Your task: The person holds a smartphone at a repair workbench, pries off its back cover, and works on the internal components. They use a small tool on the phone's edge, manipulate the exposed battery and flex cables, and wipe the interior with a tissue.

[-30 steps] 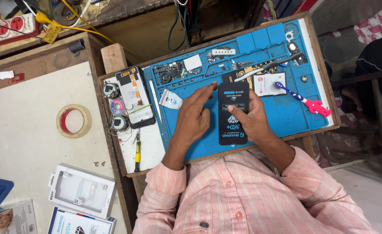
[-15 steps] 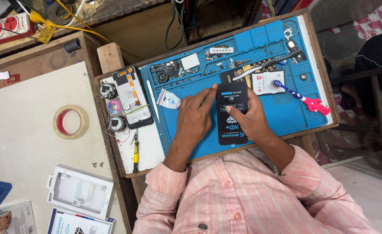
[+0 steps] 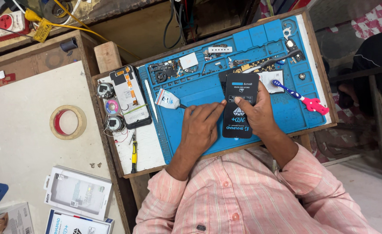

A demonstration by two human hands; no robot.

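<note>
A black phone display panel [image 3: 240, 108] with a printed protective film lies upright on the blue work mat [image 3: 286, 117]. My right hand [image 3: 258, 115] grips its right side, thumb pressed on the face. My left hand [image 3: 199, 128] rests on the mat, its fingertips touching the panel's left edge. A small white glue tube with a dark tip [image 3: 169, 99] lies just left of my left hand.
An opened phone body [image 3: 130, 95] and small round parts sit on the white strip left of the mat. A blue and pink toothbrush [image 3: 301, 97], metal tools and small parts lie at the mat's top right. A yellow screwdriver [image 3: 133, 156], a tape roll [image 3: 67, 122] and boxes [image 3: 78, 193] are at the left.
My left fingertips have slid a little down the panel's left edge. The right hand keeps the same hold on the panel.
</note>
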